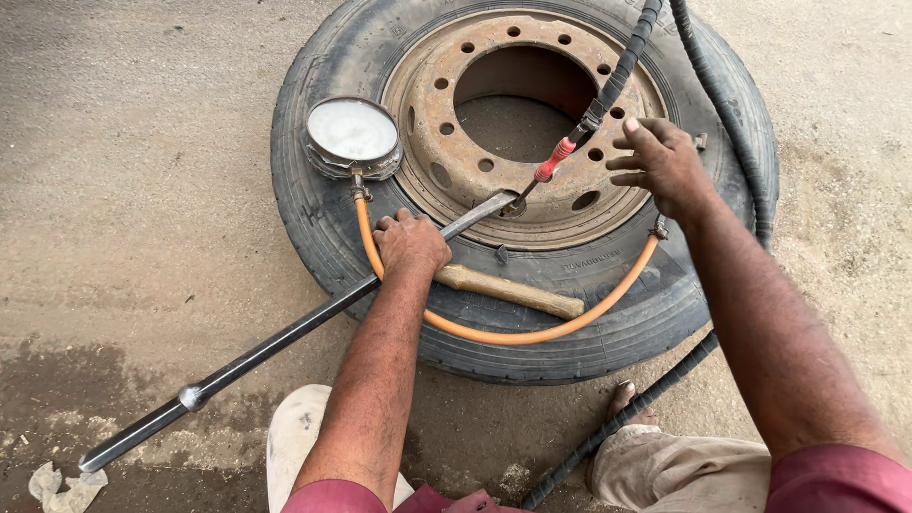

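Observation:
A large truck tyre (323,199) with a rusty steel rim (446,114) lies flat on the ground. My left hand (410,243) is closed around a wooden handle (513,291) that rests on the tyre's sidewall. A long steel tyre lever (285,334) crosses under that hand, its tip at the rim edge. My right hand (661,163) hovers over the right side of the rim with fingers spread, holding nothing. A red-tipped air chuck (554,161) on a black hose (622,66) sits at the rim. A round pressure gauge (352,136) lies on the tyre, joined to an orange hose (532,332).
A second black hose (731,114) runs over the tyre's right side and down past my foot (622,397). A crumpled rag (62,484) lies at the lower left on the concrete ground (123,190). My knees (665,465) are at the bottom edge.

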